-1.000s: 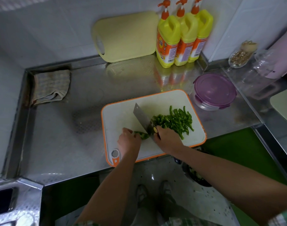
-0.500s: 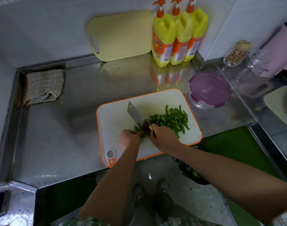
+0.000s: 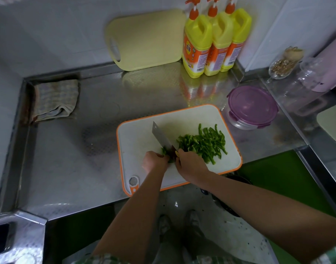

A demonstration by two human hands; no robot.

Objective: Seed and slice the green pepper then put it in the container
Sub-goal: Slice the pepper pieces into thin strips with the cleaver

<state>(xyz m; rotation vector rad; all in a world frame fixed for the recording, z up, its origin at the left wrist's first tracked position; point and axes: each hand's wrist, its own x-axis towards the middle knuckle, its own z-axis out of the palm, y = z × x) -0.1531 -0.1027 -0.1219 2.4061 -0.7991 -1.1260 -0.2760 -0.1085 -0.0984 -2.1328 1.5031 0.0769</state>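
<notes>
Our left hand [image 3: 154,162] pins the pepper stub [image 3: 164,151]; our right hand [image 3: 190,163] grips the cleaver [image 3: 161,137]. Thin bright-green strips [image 3: 203,142] lie lengthwise near-to-far.

Green pepper strips [image 3: 203,142] heaped beside lidded container [image 3: 252,107].

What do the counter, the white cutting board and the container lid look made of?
Counter: likely stainless steel, shiny, mirroring the yellow bottles. Cutting board: probably plastic, matte white, orange rim. Container lid: seemingly glossy purple plastic with clip tabs.
</notes>
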